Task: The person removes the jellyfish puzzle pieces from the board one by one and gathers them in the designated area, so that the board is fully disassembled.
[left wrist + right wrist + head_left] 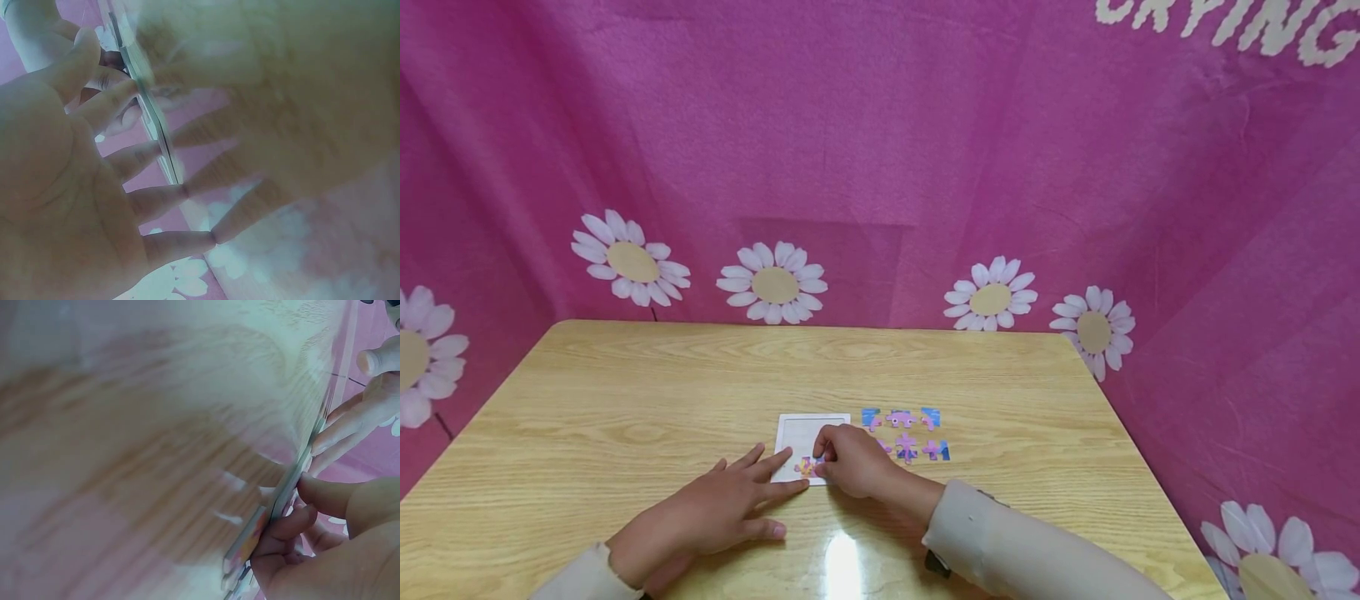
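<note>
A white puzzle tray [813,417] lies on the table, with a yellow-and-pink jigsaw piece [806,467] in its lower part. My left hand [718,504] is spread flat at the tray's left side, its fingertips touching the edge; the left wrist view shows its straight fingers [165,203]. My right hand [857,462] reaches over the tray's right part, thumb and curled fingers pinching a purplish jigsaw piece [820,461] beside the yellow one. That piece is mostly hidden behind the fingers. In the right wrist view, the right hand [312,540] is at the tray's edge.
Several loose pieces lie right of the tray in two rows, including a pink one with eyes [901,419], a blue corner [931,416] and a pink centre piece [906,450]. The right forearm partly covers that side. A pink flowered curtain [850,167] hangs behind the wooden table [662,392].
</note>
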{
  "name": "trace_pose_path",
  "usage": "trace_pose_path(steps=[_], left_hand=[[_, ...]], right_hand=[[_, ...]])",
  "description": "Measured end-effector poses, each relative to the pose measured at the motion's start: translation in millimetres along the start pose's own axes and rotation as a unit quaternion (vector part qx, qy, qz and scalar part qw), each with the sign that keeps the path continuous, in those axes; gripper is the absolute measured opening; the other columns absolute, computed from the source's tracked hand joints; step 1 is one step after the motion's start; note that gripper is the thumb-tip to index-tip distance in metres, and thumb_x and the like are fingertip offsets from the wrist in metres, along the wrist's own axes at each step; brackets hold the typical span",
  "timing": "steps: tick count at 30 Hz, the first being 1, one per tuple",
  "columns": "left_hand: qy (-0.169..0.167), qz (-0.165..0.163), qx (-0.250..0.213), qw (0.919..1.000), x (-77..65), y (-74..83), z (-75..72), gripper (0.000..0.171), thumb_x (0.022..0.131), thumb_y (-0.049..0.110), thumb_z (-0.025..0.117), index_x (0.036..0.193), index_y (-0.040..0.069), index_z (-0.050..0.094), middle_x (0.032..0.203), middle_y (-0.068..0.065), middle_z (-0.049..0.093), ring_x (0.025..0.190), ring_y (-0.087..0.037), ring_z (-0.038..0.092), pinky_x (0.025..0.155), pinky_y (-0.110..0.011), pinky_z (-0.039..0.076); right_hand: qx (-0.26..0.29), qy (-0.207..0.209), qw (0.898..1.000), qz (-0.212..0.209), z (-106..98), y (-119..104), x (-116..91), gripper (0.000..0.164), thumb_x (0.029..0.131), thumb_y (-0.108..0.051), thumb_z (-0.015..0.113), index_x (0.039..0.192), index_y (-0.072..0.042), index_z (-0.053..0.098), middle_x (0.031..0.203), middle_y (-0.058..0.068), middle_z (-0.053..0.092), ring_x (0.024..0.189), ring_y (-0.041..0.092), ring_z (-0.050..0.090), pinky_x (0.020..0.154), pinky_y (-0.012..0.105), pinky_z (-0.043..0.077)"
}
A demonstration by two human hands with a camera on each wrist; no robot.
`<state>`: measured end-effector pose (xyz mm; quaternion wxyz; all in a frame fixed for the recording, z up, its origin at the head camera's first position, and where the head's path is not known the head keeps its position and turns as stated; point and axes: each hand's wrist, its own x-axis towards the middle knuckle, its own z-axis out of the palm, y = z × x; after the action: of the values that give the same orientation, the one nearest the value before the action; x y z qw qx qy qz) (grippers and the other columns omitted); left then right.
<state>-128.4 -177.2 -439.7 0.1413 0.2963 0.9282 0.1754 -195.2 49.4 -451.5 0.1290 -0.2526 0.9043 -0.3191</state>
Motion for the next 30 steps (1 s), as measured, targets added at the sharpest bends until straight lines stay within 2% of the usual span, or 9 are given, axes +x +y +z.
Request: trace_pose_path(steps=[17,25,30], left_hand=[[0.001,0.005,0.002,1.0000,0.2,-0.2,-0.2,0.059,0.097,0.059,0.061,0.151,0.036,0.054,0.166,-0.013,0.035,0.149,-0.054,0.028,0.098,-0.086,0.029],[-0.001,0.001,-0.001,1.0000,-0.1,-0.1,0.2,0.060,0.096,0.059,0.061,0.151,0.036,0.054,0.166,-0.013,0.035,0.149,-0.054,0.028,0.099,-0.085,0.029],[0.001,0.004,0.000,1.0000,0.1,-0.4,0.3,0.060,0.096,0.060,0.061,0.151,0.036,0.054,0.166,-0.013,0.034,0.149,-0.054,0.028,0.098,-0.086,0.029]], right_hand=[[0.006,0.019,0.999,-0.026,-0.6,0.0,0.6,0.021,0.084,0.000,0.081,0.089,-0.010,0.063,0.075,-0.006,0.052,0.073,0.006,0.046,0.069,0.024,0.040],[0.000,0.031,0.999,-0.041,-1.9,-0.1,0.1,0.022,0.082,-0.001,0.084,0.086,-0.011,0.064,0.079,0.002,0.059,0.074,0.006,0.046,0.069,0.024,0.040],[0.017,0.032,0.998,-0.045,-1.9,-0.4,0.9,0.023,0.081,0.002,0.083,0.085,-0.010,0.063,0.075,-0.003,0.058,0.071,0.005,0.048,0.067,0.023,0.041]])
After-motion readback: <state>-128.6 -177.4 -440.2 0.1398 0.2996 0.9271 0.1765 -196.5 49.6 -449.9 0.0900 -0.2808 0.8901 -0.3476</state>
